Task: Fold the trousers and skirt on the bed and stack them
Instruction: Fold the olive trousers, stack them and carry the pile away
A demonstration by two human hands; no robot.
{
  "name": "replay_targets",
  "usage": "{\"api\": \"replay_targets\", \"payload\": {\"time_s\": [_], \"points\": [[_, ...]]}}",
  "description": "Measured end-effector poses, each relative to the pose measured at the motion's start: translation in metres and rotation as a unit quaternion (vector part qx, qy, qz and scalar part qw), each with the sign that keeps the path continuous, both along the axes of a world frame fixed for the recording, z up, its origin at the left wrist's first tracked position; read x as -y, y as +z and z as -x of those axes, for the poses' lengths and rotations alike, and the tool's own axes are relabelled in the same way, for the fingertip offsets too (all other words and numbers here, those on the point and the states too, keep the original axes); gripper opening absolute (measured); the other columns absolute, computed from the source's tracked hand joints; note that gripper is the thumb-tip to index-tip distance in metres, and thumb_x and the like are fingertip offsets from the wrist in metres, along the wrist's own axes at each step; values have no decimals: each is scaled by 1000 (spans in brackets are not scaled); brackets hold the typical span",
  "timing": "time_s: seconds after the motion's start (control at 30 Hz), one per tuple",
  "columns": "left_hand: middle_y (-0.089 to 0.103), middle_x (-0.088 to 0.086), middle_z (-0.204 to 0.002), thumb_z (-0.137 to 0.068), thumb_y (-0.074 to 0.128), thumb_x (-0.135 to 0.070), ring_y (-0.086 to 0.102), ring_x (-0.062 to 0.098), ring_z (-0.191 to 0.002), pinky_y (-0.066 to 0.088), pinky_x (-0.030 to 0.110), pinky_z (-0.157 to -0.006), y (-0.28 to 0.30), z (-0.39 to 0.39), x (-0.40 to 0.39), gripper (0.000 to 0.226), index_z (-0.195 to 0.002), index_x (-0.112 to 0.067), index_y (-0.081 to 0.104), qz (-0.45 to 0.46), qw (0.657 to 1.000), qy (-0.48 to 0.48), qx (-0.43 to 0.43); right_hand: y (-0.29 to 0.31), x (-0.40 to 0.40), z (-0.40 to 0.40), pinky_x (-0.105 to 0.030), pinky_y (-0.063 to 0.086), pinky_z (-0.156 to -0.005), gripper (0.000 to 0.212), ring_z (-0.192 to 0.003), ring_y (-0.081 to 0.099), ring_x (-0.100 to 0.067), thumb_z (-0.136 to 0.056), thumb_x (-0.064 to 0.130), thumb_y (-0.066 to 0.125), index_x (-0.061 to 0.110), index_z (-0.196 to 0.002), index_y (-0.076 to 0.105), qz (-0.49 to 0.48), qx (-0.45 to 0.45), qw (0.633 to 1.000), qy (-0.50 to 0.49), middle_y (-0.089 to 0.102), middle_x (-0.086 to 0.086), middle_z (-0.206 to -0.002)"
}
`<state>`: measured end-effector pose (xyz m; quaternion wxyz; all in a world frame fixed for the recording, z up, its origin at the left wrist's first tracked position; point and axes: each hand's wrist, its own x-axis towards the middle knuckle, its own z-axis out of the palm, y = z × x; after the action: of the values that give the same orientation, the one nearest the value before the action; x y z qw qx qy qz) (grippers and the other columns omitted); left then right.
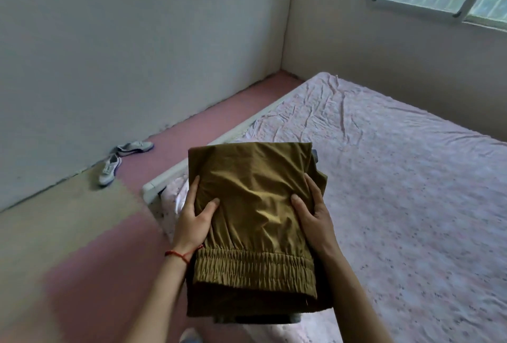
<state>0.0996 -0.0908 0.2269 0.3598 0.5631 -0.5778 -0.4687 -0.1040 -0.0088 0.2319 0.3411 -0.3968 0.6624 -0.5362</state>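
- The folded olive-brown trousers (pixel 255 205) are held at the near corner of the bed (pixel 411 178), elastic waistband toward the person.
- A darker, greyish garment (pixel 315 154) is glimpsed beneath them at the far right corner and again under the near edge; it is judged to be the folded skirt, though that cannot be confirmed.
- The left hand (pixel 193 218) is clasped on the left edge, thumb laid on top and fingers curled along the side.
- The right hand (pixel 312 209) is clasped on the right edge likewise, thumb on top, fingers wrapped down the side; the fingertips underneath cannot be seen.
- Whether the bundle is resting on the sheet or lifted just off it cannot be told.
- The cloth is judged thin, light and soft, with a slight sheen that suggests slipperiness; layers are likely to slide apart if gripped at one edge only.
- A hold at both sides, with support underneath, is judged safest; the gathered waistband offers the firmest purchase.
- No containers are seen; a pair of shoes (pixel 120 161) is lying on the floor by the wall.
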Motion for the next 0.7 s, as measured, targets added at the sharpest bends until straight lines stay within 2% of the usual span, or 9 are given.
{"api": "replay_targets", "payload": {"time_s": [0.07, 0.2, 0.37, 0.57, 0.7], "points": [[36, 3, -144, -89, 55, -29, 42, 25, -125, 36, 33, -97, 3, -28, 2, 60, -141, -36, 24, 4, 999, 32, 7, 1, 16, -23, -30, 39, -100, 49, -113, 46, -7, -91, 31, 52, 49, -131, 29, 4, -1, 999, 36, 41, 15, -124], [36, 4, -145, -89, 54, -27, 42, 26, -126, 35, 27, -91, 11, -91, 7, 61, -141, -34, 23, 13, 995, 102, -3, 6, 53, -77, -30, 38, -102, 50, -116, 46, -7, -91, 33, 53, 50, -131, 29, 7, -2, 994, 110, 42, 15, -126], [33, 4, -147, -89, 54, -25, 39, 27, -129, 34, 29, -96, 14, -179, 22, 62, -143, -30, 22, 25, 984, 179, -10, 9, 103, -162, -30, 37, -100, 53, -118, 45, -8, -90, 36, 52, 48, -135, 27, 8, -15, 980, 198, 41, 13, -130], [31, 3, -148, -89, 55, -24, 36, 24, -132, 31, 32, -104, 14, -299, 51, 63, -143, -30, 24, 26, 968, 249, -13, 7, 162, -284, -26, 36, -98, 53, -117, 45, -7, -91, 33, 53, 42, -138, 30, 12, -23, 967, 254, 44, 10, -131], [33, 2, -147, -88, 57, -25, 37, 23, -131, 30, 30, -103, 13, -372, 67, 62, -142, -32, 25, 25, 957, 290, -5, 5, 197, -359, -33, 37, -104, 53, -119, 46, -10, -90, 35, 54, 42, -137, 31, 14, -19, 955, 296, 45, 9, -133]]}}
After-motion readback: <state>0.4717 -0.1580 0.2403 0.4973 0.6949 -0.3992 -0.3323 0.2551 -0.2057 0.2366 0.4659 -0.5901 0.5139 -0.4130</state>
